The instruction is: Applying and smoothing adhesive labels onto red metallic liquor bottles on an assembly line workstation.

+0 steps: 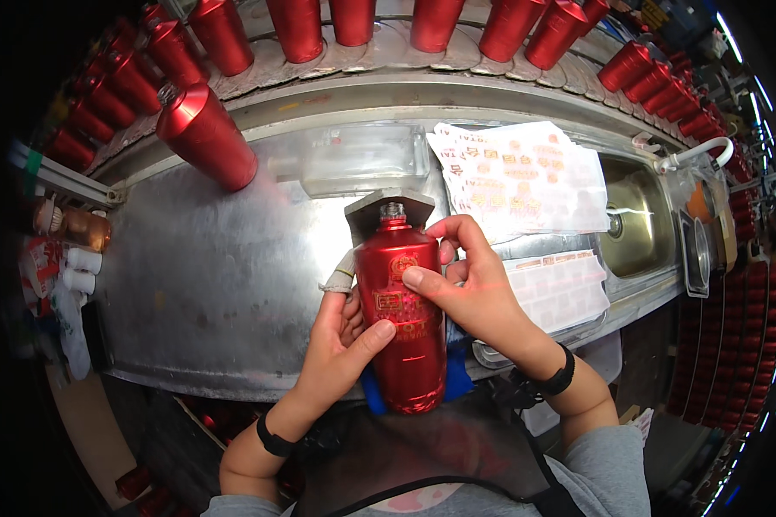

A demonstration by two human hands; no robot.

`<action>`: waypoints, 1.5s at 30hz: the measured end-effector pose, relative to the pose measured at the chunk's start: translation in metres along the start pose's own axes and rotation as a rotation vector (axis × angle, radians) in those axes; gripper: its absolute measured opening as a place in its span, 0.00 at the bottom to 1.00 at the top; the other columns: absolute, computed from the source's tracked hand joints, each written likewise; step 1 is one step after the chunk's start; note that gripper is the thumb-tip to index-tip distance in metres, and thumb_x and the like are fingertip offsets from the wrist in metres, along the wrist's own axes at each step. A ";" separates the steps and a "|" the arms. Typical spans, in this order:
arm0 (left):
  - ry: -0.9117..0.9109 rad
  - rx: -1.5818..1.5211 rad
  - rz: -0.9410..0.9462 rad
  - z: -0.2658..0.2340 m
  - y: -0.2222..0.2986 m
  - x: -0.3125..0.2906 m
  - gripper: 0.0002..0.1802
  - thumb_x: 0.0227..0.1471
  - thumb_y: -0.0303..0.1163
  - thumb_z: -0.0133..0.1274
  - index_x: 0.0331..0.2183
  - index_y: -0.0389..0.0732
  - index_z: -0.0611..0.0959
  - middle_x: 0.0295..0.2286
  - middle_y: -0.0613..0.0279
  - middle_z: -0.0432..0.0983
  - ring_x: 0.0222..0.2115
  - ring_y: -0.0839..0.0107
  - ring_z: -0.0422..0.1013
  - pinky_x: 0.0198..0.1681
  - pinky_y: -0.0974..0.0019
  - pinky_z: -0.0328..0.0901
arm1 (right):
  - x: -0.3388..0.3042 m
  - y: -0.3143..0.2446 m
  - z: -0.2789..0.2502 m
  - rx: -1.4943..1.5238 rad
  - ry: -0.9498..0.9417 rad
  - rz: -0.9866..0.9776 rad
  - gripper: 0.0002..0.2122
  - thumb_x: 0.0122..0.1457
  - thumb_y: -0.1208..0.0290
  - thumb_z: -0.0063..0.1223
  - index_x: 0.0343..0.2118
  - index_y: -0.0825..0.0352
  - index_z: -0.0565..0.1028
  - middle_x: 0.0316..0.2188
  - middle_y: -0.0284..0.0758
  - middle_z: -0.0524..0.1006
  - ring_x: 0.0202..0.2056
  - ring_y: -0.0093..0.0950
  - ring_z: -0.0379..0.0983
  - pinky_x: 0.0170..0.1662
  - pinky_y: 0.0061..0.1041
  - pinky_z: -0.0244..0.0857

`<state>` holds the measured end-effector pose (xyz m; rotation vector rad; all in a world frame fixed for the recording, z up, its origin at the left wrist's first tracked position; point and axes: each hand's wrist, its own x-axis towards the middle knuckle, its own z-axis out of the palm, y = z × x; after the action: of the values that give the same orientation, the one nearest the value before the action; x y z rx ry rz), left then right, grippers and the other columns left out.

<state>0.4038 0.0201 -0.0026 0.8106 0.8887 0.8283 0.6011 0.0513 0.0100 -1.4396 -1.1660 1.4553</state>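
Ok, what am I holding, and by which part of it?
A gold-printed red bottle: your left hand holds its left side around mid-height, your right hand its upper right side near the shoulder.

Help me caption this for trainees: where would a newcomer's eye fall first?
Probably on the glossy red bottle at the centre, held between the left hand and the right hand. Next come the many red bottles curving along the top edge. The printed white sheets, left of the sink, also stand out.
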 end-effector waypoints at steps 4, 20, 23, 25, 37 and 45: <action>-0.011 0.005 -0.006 -0.003 -0.003 0.001 0.47 0.55 0.29 0.57 0.66 0.39 0.45 0.59 0.49 0.59 0.58 0.66 0.61 0.61 0.63 0.56 | 0.003 0.007 0.001 0.000 0.006 -0.024 0.23 0.50 0.64 0.69 0.42 0.67 0.66 0.31 0.28 0.62 0.30 0.16 0.55 0.30 0.16 0.57; -0.021 0.033 0.017 0.001 0.005 0.007 0.46 0.56 0.31 0.56 0.66 0.38 0.46 0.58 0.47 0.59 0.58 0.65 0.61 0.61 0.62 0.55 | 0.008 0.010 -0.007 0.085 -0.035 -0.023 0.22 0.53 0.63 0.67 0.42 0.65 0.66 0.29 0.27 0.62 0.25 0.12 0.59 0.25 0.12 0.55; 0.018 0.026 0.067 0.000 0.009 0.015 0.44 0.57 0.30 0.54 0.65 0.36 0.48 0.58 0.47 0.59 0.58 0.65 0.61 0.61 0.62 0.55 | 0.008 0.009 -0.010 0.124 -0.044 -0.003 0.18 0.57 0.67 0.62 0.45 0.66 0.67 0.29 0.26 0.63 0.22 0.09 0.63 0.24 0.08 0.56; 0.046 0.023 0.088 0.001 0.012 0.022 0.41 0.58 0.30 0.54 0.64 0.34 0.50 0.57 0.47 0.61 0.57 0.65 0.62 0.60 0.63 0.57 | 0.008 0.010 -0.011 0.143 -0.042 -0.010 0.16 0.60 0.69 0.59 0.46 0.66 0.67 0.29 0.25 0.64 0.23 0.08 0.64 0.25 0.08 0.57; 0.119 0.014 0.097 0.014 0.015 0.044 0.36 0.57 0.34 0.57 0.60 0.30 0.60 0.52 0.50 0.67 0.51 0.69 0.68 0.54 0.66 0.63 | 0.009 0.007 -0.007 0.194 -0.036 0.006 0.16 0.58 0.71 0.60 0.45 0.67 0.66 0.30 0.25 0.63 0.24 0.08 0.65 0.25 0.09 0.59; 0.152 0.026 0.089 0.014 0.018 0.044 0.35 0.58 0.34 0.56 0.60 0.31 0.60 0.52 0.50 0.68 0.50 0.69 0.69 0.54 0.67 0.64 | 0.012 0.010 -0.011 0.220 -0.033 0.005 0.13 0.60 0.72 0.57 0.45 0.67 0.67 0.27 0.24 0.63 0.27 0.09 0.62 0.27 0.09 0.58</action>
<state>0.4284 0.0623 0.0044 0.8222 1.0046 0.9677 0.6118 0.0609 -0.0027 -1.2722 -0.9878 1.5639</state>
